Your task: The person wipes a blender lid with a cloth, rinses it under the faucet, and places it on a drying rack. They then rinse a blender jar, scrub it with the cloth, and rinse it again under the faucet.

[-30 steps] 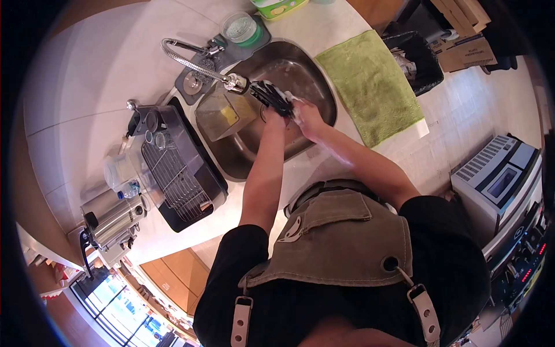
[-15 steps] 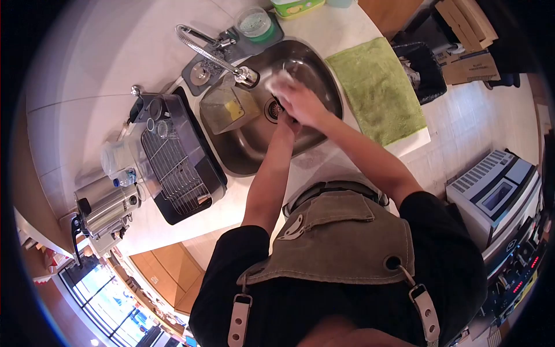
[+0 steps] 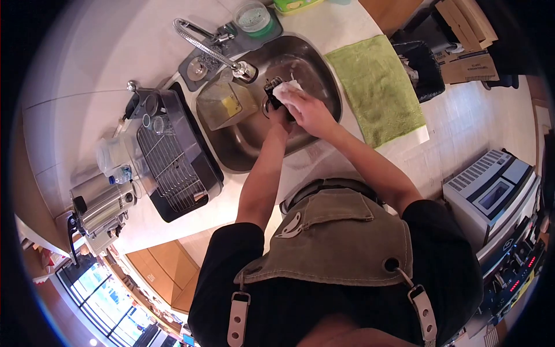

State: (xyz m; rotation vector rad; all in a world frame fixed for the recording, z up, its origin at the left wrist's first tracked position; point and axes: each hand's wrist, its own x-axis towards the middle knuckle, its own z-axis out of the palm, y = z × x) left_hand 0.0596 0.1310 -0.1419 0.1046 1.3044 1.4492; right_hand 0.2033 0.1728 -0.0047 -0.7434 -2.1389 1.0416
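Observation:
Over the steel sink (image 3: 326, 87), my left hand (image 3: 280, 120) is closed around a black object (image 3: 272, 87) whose kind I cannot make out; part of it is hidden behind my fingers. My right hand (image 3: 315, 114) grips a white, foamy-looking sponge (image 3: 285, 91) and presses it against the black object. Left of my hands, a tilted translucent container (image 3: 214, 115) rests in the sink, with a yellow patch (image 3: 230, 106) on or in it. A flexible-hose faucet (image 3: 247, 72) hangs above this container.
A black dish rack (image 3: 215, 179) holding glasses stands left of the sink. On the right lies a green towel (image 3: 378, 87). Behind the sink sits a tub of green liquid (image 3: 254, 20). A steel machine (image 3: 104, 202) is at far left, a bin (image 3: 430, 72) at right.
My right hand has moved slightly right and down with the sponge. My left hand has shifted a little left, and the black object now shows above it.

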